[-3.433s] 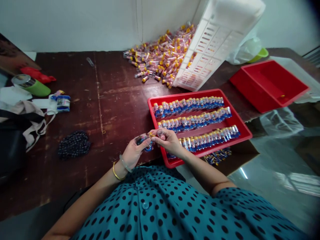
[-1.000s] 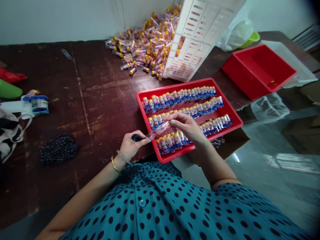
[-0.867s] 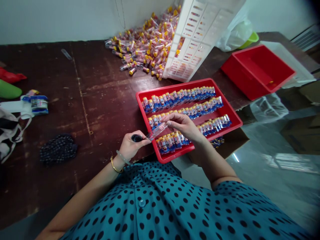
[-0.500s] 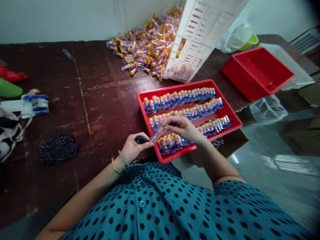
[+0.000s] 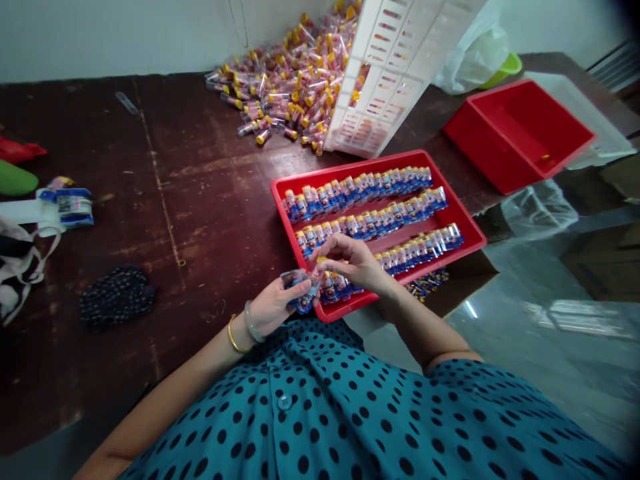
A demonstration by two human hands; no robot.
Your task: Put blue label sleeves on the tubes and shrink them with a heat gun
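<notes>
My left hand (image 5: 276,305) is closed on a small clear packet with blue print (image 5: 304,305), just off the near left corner of the red tray (image 5: 327,313). Opposite it, my right hand (image 5: 354,261) pinches a small clear tube with a yellow cap (image 5: 316,272), whose lower end meets the packet. Fingers partly hide both, so I cannot tell how far the tube sits inside. Rows of blue-based packets with yellow-capped tubes (image 5: 373,220) stand upright in the tray, some of them under my right hand.
Loose yellow-capped tubes (image 5: 280,97) are heaped by the wall, against a tilted white slatted basket (image 5: 380,87). An empty-looking red bin (image 5: 500,147) stands at right. A dark dotted cloth (image 5: 117,298) lies at left. Below the tray's right side is an open cardboard box (image 5: 465,280).
The packet in my left hand has turned so its blue print shows. My right hand has shifted slightly left, bringing the tube upright against the packet. The view has also shifted a little.
</notes>
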